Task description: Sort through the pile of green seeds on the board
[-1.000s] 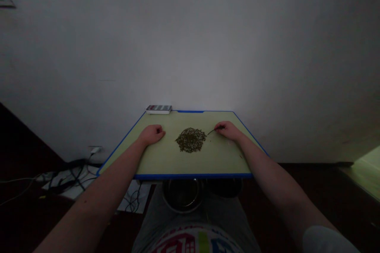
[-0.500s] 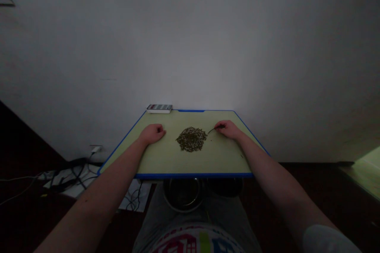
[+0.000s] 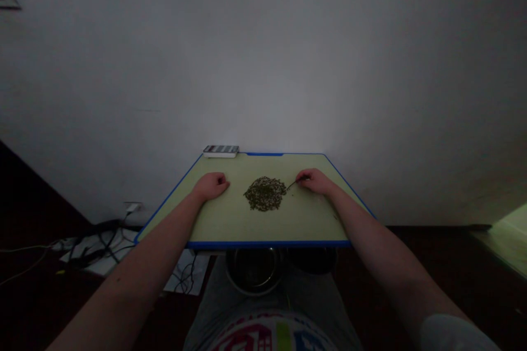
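A loose pile of small greenish-brown dried bits, like seeds or tea leaves [image 3: 265, 194], is spread on a pale yellow board with a blue edge [image 3: 263, 227]. To the right of it, my right hand [image 3: 314, 180] pinches a thin dark pointed tool [image 3: 292, 184] whose tip reaches the right edge of the pile. My left hand [image 3: 211, 185] rests on the board to the left of the pile, its fingers curled in. A dark gap shows between thumb and fingers, and whatever may be inside is hidden.
A white device with a dark striped top [image 3: 221, 151] lies at the board's back left corner, near the wall. Below the front edge, a metal bowl [image 3: 255, 289] and a dark container [image 3: 312, 261] sit at my lap. Cables [image 3: 109, 247] run along the floor at left.
My right hand has shifted slightly left and down, and the tool's tip has lowered towards the pile's right edge. My left hand stays in place.
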Action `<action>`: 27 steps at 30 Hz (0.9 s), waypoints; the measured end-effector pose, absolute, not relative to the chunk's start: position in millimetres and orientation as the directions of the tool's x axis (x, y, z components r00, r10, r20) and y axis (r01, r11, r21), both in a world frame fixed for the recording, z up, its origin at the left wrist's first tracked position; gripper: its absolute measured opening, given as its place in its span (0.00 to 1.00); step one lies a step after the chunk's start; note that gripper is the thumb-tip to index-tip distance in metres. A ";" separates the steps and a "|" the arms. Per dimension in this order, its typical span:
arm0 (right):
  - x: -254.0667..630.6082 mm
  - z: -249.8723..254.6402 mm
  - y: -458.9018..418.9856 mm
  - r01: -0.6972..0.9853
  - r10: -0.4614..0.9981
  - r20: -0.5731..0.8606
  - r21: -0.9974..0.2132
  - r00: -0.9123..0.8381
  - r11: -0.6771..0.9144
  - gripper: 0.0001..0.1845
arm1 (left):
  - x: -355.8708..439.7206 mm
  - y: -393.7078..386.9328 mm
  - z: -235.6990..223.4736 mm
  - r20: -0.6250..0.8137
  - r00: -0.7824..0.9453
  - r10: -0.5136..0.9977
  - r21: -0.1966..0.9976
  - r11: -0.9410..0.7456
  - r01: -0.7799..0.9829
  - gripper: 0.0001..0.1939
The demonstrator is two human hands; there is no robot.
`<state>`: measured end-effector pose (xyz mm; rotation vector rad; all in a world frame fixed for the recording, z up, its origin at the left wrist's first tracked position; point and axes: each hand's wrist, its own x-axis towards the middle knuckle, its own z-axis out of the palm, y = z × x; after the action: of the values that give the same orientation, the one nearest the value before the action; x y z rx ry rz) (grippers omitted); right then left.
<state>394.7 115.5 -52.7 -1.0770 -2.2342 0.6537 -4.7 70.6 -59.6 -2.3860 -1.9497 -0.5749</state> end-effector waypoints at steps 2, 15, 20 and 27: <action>396.8 -52.5 114.7 0.524 0.806 0.269 -0.645 -0.527 0.557 0.08 | -4.7 70.5 -59.3 0.281 0.163 0.946 0.220 -0.229 0.948 0.15; 396.5 -40.2 102.5 0.568 0.824 0.293 -0.611 -0.485 0.551 0.07 | -1.2 66.4 -54.6 0.266 0.141 0.954 0.212 -0.201 0.956 0.16; 386.1 -27.6 94.7 0.492 0.838 0.437 -0.679 -0.326 0.545 0.08 | -1.6 67.2 -55.2 0.262 0.145 0.954 0.218 -0.205 0.954 0.16; 374.1 -19.2 67.5 0.780 0.895 0.418 -0.504 -0.156 0.371 0.17 | -2.7 68.9 -57.1 0.286 0.158 0.945 0.219 -0.225 0.949 0.15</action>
<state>374.1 67.5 -19.2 -1.4430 -1.9672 0.2208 -2.7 68.9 -57.1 -2.3819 -1.9480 -0.5729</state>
